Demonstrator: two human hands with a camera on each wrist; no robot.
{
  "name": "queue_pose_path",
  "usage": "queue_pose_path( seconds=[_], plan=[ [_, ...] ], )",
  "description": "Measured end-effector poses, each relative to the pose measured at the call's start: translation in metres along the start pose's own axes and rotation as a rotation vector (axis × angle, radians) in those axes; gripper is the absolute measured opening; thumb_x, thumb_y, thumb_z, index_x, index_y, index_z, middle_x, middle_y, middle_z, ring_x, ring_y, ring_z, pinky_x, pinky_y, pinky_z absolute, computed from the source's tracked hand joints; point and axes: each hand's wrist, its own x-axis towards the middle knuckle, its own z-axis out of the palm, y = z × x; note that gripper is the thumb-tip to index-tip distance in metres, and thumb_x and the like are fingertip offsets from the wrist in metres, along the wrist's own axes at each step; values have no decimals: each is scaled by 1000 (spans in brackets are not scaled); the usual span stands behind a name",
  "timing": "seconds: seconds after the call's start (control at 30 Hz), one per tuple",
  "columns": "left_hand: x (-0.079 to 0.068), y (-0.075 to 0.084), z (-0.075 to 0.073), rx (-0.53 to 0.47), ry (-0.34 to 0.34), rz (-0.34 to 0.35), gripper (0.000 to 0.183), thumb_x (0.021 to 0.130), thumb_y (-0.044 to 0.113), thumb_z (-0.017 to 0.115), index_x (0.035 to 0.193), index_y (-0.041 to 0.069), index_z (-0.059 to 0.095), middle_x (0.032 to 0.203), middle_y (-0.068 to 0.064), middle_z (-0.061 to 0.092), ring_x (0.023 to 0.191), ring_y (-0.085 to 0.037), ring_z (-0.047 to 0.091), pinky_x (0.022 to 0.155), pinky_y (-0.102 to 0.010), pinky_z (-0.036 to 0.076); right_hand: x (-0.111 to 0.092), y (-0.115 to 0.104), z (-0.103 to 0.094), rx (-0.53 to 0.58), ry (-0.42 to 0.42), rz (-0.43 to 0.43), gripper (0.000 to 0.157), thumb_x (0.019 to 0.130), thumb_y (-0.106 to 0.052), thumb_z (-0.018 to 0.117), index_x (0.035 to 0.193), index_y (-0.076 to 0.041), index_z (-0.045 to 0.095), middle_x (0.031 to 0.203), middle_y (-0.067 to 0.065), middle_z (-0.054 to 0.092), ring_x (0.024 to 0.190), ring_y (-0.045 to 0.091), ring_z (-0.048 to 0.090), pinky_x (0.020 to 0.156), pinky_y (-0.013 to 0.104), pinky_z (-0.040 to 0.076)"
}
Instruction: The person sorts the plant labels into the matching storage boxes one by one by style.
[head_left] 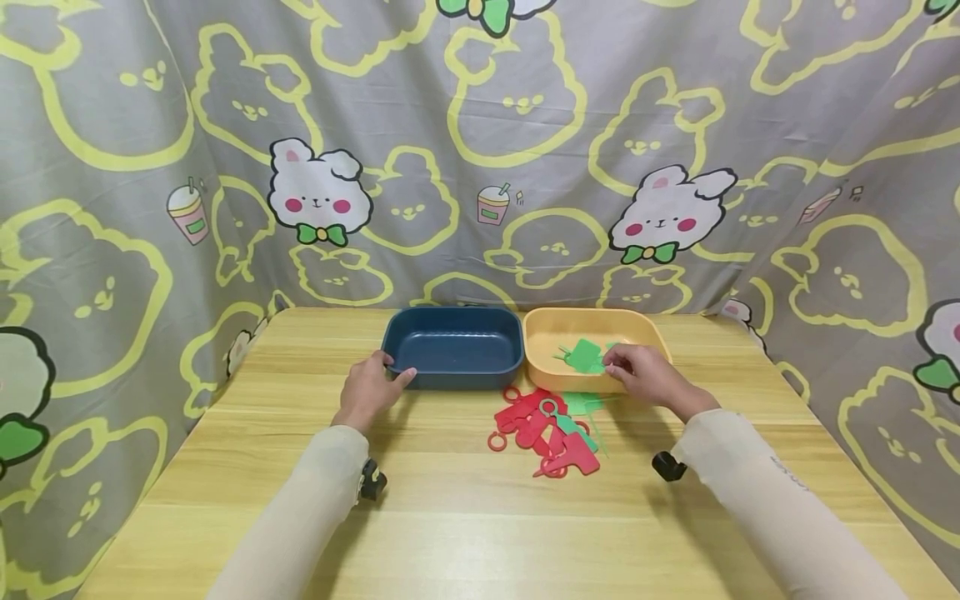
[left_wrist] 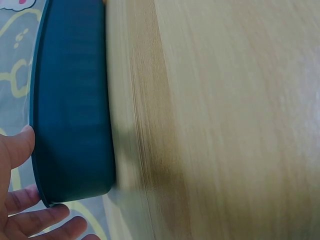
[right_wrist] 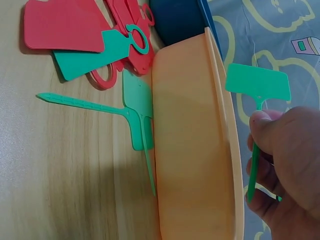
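Observation:
My left hand (head_left: pixel 370 389) grips the near left corner of a dark blue plastic bin (head_left: pixel 457 381), thumb at the front rim and fingers round the side. In the left wrist view the thumb (left_wrist: pixel 21 146) lies against the bin's edge. Over the yellow bin (head_left: pixel 577 384), my right hand (head_left: pixel 643 373) pinches a green T-shaped plant label (right_wrist: pixel 258 84) by its stem, its flat head upward in the right wrist view. Several green labels (head_left: pixel 583 355) lie inside the yellow bin.
In front of the bins lies a pile of flat red tags (head_left: pixel 534 425), some with rings. Beside it are green T-shaped labels (right_wrist: pixel 136 95) against the yellow bin's front wall and a green ring-ended tag (right_wrist: pixel 95 54). A patterned curtain (head_left: pixel 420 208) hangs behind the wooden table (head_left: pixel 450 517).

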Motion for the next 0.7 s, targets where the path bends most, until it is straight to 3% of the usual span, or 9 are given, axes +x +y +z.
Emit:
queue_pose_path(
  seconds=[0.7],
  plan=[
    [1,-2,0,-5,0,6,55,91,44,65,123,0,54,116,-24,61,106,-39,57,85,-52,47,6,8,-13,-77,-18,8,6,91,0,65,95,-1,70,81,2,65,68,14,51,65,37,47]
  ],
)
